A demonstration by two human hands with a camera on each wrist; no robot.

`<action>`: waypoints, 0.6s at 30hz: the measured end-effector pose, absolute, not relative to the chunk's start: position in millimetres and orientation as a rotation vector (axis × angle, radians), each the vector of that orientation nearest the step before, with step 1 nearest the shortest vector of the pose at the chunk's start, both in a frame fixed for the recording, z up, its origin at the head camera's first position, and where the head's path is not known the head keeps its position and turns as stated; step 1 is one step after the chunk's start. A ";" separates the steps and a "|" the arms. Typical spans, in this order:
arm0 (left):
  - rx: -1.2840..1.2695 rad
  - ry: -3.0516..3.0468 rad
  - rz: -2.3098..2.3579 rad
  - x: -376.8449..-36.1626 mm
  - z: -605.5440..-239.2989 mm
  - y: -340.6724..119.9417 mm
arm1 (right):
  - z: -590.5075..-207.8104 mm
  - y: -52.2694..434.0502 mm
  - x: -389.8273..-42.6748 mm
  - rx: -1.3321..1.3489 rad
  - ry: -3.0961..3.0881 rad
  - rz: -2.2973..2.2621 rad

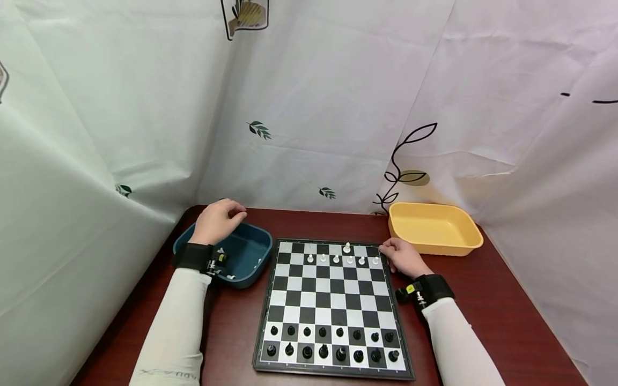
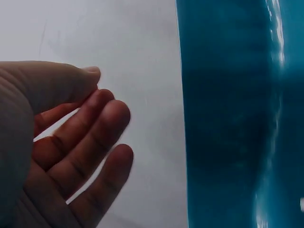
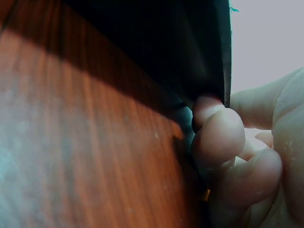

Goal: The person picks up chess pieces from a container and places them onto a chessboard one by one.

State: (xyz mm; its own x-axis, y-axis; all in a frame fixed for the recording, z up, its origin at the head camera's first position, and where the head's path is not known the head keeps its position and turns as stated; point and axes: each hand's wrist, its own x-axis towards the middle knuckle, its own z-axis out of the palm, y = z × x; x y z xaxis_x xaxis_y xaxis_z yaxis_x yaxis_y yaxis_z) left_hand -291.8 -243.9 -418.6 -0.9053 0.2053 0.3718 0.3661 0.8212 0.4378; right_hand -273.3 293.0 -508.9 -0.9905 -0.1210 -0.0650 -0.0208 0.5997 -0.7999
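My left hand (image 1: 218,221) hovers over the blue bin (image 1: 261,236), with loosely curled fingers and the thumb close to the fingertips. Nothing shows between them in the left wrist view, where the bin's wall (image 2: 228,114) stands to the right. A few small white pieces (image 1: 230,277) lie in the bin. My right hand (image 1: 404,257) grips the far right corner of the chessboard (image 1: 333,284), fingers (image 3: 219,135) curled at its dark edge. Several white pawns (image 1: 336,259) stand near the board's far side, with one white piece (image 1: 346,248) behind them. Two rows of black pieces (image 1: 323,351) line the near side.
A yellow bin (image 1: 436,248) stands at the back right, just beyond my right hand. The dark red table (image 1: 232,343) ends at a white patterned cloth (image 1: 309,107) behind and along both sides. The blue bin sits left of the board.
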 end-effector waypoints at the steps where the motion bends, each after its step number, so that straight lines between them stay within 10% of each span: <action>1: -0.414 -2.712 -0.726 -291.6 -419.3 -247.8 | -509.0 293.0 -273.0 -0.120 2.710 -1.351; 18: -0.157 -3.041 -0.540 -285.3 -425.6 -281.5 | -510.0 293.8 -274.6 -0.127 2.714 -1.356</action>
